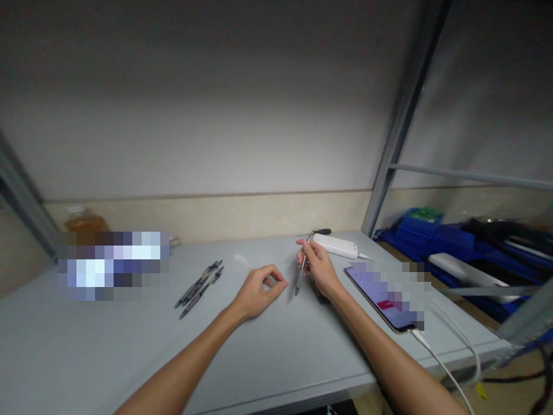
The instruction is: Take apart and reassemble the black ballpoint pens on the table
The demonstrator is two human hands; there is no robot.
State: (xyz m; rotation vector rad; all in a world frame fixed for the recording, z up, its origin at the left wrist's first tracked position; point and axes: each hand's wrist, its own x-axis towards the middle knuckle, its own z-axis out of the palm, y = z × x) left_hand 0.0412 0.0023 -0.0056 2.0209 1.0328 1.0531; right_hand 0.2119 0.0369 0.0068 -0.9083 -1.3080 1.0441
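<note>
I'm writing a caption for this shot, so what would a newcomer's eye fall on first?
Probably the two bare hands over the grey table: the right hand holds a pen slanting downward, with the left hand curled beside it. Next might come the lit phone on the right, a white cable at its near end, then the cluster of pens lying left of the left hand.
</note>
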